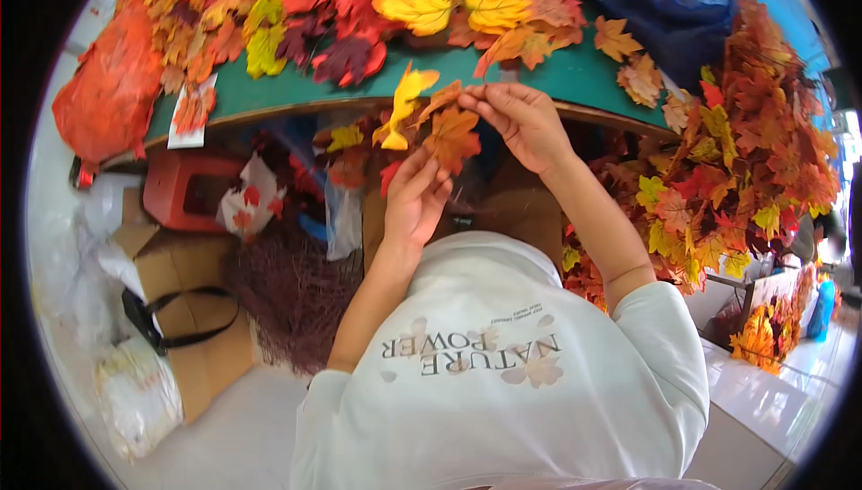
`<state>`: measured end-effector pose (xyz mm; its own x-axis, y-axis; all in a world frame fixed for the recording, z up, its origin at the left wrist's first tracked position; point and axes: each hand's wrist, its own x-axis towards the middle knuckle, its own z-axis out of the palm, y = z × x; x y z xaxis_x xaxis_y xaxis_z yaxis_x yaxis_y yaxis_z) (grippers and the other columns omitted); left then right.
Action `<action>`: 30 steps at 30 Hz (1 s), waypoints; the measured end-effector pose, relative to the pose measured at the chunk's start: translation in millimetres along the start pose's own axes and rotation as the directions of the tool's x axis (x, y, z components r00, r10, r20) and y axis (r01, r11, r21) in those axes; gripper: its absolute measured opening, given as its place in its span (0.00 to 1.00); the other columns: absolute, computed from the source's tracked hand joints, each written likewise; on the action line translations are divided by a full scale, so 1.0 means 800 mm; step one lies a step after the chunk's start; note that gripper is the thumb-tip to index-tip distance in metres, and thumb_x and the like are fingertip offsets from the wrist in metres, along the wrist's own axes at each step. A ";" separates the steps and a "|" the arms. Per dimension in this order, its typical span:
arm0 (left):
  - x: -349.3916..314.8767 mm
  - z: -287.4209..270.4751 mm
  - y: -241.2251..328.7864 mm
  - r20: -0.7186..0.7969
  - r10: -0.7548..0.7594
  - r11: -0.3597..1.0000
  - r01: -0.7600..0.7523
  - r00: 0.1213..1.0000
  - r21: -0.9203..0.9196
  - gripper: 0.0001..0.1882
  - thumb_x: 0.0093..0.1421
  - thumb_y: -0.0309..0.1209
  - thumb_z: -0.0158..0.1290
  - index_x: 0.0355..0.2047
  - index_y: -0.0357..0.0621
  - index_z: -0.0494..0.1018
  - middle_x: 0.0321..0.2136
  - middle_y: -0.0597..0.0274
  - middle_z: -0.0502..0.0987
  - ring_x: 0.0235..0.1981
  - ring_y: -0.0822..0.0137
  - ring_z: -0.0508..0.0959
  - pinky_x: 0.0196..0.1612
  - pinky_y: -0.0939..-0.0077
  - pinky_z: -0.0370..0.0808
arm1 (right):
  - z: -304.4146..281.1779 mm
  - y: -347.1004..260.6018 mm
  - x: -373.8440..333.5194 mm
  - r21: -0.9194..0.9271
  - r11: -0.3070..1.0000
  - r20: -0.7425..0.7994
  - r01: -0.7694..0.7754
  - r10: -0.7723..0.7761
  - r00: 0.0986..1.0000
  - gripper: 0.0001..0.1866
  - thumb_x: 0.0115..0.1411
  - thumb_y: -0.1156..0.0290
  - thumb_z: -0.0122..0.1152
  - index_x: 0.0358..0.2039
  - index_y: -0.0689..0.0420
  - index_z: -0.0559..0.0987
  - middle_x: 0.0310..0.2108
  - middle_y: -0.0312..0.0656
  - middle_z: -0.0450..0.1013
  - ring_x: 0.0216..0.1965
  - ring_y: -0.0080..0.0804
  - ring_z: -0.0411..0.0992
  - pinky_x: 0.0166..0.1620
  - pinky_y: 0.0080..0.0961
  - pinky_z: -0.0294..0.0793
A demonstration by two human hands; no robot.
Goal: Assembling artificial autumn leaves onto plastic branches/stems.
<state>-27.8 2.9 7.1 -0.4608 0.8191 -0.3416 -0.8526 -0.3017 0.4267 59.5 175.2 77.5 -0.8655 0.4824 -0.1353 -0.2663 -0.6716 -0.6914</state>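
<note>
In front of my chest, just off the table's near edge, my left hand (418, 192) closes its fingers on the lower part of an orange artificial maple leaf (452, 138). A yellow artificial leaf (406, 109) stands up beside it, seen partly from its side. More orange and yellow leaves (347, 138) hang to the left of that hand. My right hand (521, 120), a little higher, pinches thumb and forefinger together at the upper edge of the orange leaves. Whatever thin part lies between those fingertips is too small to make out.
A green table (269, 82) carries heaped artificial leaves (341, 14). A red bag (108, 86) sits at its left end, a blue plastic bag (664, 5) at the far right. Leaf garlands (727, 158) hang on the right. Below left are a red stool (184, 189), dark twigs (287, 284) and a cardboard box (202, 310).
</note>
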 end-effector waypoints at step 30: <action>-0.004 0.029 0.006 0.007 0.232 0.963 -0.231 0.973 0.139 0.13 0.55 0.19 0.53 0.42 0.39 0.70 0.30 0.62 0.75 0.26 0.72 0.76 0.29 0.79 0.78 | 0.010 0.107 -0.019 -0.095 0.982 -0.209 0.162 -0.179 0.961 0.08 0.52 0.79 0.62 0.34 0.63 0.78 0.30 0.39 0.76 0.30 0.23 0.74 0.34 0.18 0.76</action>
<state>-24.6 10.0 29.8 -0.6443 0.7301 -0.2275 -0.6807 -0.4120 0.6057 46.7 106.2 26.1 -0.6956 0.7014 -0.1552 -0.3613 -0.5284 -0.7683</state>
